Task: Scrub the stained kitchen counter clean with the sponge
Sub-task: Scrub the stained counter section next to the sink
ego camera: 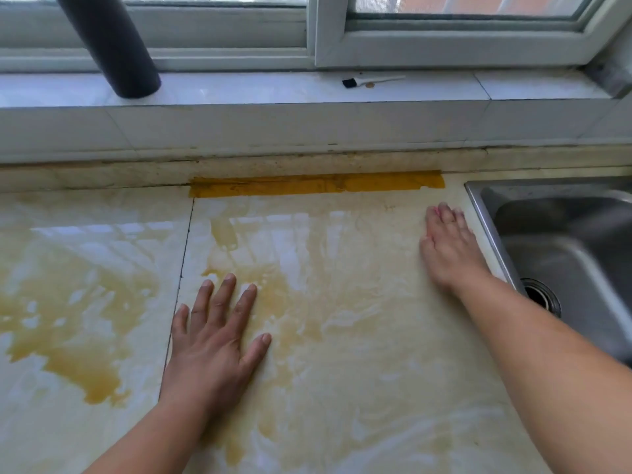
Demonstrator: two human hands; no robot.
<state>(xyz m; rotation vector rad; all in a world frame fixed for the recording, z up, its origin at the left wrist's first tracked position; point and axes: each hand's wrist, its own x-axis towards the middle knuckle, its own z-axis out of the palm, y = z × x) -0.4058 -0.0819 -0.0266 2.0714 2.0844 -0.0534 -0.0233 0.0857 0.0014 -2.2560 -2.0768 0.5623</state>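
Observation:
The glossy cream counter (pixel 359 354) is marbled with yellow-brown stains, heaviest at the left (pixel 78 350) and down the middle. My left hand (pixel 215 340) lies flat on the counter near its centre, palm down, fingers spread, holding nothing. My right hand (pixel 448 244) presses flat on the counter close to the sink's left rim, fingers together and pointing away from me. No sponge shows anywhere; if one lies under my right palm, it is hidden.
A steel sink (pixel 561 241) with a drain hole sits at the right. Yellow tape (pixel 314 184) runs along the counter's back edge. On the tiled sill lie a small brush (pixel 371 80) and a dark pipe end (pixel 116 49) below the window.

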